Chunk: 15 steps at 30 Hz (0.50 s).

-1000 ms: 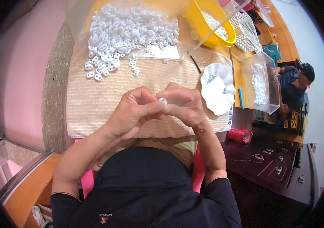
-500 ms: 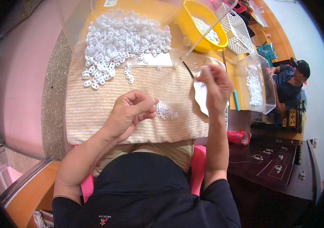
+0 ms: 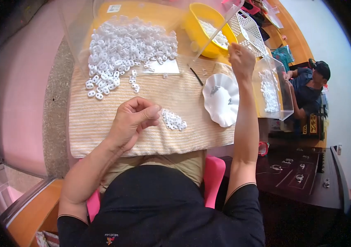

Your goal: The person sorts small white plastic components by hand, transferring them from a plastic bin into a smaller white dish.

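Your left hand (image 3: pixel 132 119): fingers pinched together, touching the small pile (image 3: pixel 173 120) of white pieces on the near cloth (image 3: pixel 101 123). Your right hand (image 3: pixel 241 59): raised far right, fingers curled shut at the clear bin (image 3: pixel 272 88); contents cannot be told. Large pile (image 3: pixel 126 47): far left. White dish (image 3: pixel 221 99): right.

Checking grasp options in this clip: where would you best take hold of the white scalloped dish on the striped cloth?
Pinch the white scalloped dish at its near rim, from the person's side. It lies flat and shallow with a wavy raised edge, and that side has bare striped cloth; the far side is crowded by the right hand and clear bin.
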Each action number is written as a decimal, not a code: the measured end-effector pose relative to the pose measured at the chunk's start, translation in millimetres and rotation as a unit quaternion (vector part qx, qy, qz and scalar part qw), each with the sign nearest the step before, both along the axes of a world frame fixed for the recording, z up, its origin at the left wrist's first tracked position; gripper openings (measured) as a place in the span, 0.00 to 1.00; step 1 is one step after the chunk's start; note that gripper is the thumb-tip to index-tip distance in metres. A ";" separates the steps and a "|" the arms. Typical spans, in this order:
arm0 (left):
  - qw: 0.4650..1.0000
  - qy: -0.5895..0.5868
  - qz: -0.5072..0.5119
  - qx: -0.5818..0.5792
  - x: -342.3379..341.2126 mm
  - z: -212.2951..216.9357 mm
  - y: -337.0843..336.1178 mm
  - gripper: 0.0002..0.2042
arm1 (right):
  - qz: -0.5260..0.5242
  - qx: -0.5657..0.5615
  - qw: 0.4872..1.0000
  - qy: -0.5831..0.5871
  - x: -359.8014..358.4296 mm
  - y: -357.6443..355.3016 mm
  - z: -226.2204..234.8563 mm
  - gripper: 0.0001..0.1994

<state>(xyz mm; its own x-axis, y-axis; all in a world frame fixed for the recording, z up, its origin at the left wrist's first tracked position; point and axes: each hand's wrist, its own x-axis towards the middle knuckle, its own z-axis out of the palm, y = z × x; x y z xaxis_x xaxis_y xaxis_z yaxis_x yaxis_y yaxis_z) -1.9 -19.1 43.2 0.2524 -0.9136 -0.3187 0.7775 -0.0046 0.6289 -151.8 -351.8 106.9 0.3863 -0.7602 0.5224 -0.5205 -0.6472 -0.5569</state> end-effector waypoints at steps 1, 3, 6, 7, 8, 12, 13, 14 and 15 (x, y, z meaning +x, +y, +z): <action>1.000 -0.009 0.005 0.006 0.6 0.8 0.8 0.04 | 0.015 0.018 1.000 0.018 -5.8 5.5 -2.6 0.12; 1.000 -0.009 0.004 0.011 1.3 2.7 3.1 0.04 | 0.099 0.071 0.992 -0.014 -19.5 22.4 -13.8 0.09; 1.000 -0.007 0.006 0.016 0.5 4.4 5.3 0.04 | 0.153 0.158 0.973 0.075 -39.4 54.4 -18.4 0.06; 1.000 -0.005 0.008 0.016 -0.9 4.9 4.8 0.04 | 0.164 0.168 0.966 0.104 -47.3 59.8 -23.2 0.07; 1.000 -0.005 0.007 0.016 -1.5 4.8 4.2 0.04 | 0.149 0.185 0.962 0.137 -55.1 64.8 -26.1 0.07; 1.000 -0.022 0.006 0.017 -0.5 3.1 2.8 0.04 | 0.133 0.146 0.960 0.201 -71.4 79.9 -32.0 0.08; 0.999 -0.027 0.007 0.017 -1.2 2.1 2.8 0.04 | 0.128 0.145 0.962 0.192 -74.7 83.3 -35.3 0.07; 0.999 -0.027 0.005 0.017 -1.0 0.8 2.0 0.04 | 0.123 0.144 0.965 0.184 -77.9 86.4 -37.7 0.07; 0.999 -0.034 0.003 0.013 -0.4 -0.5 0.6 0.04 | 0.121 0.145 0.965 0.183 -80.9 89.1 -39.1 0.07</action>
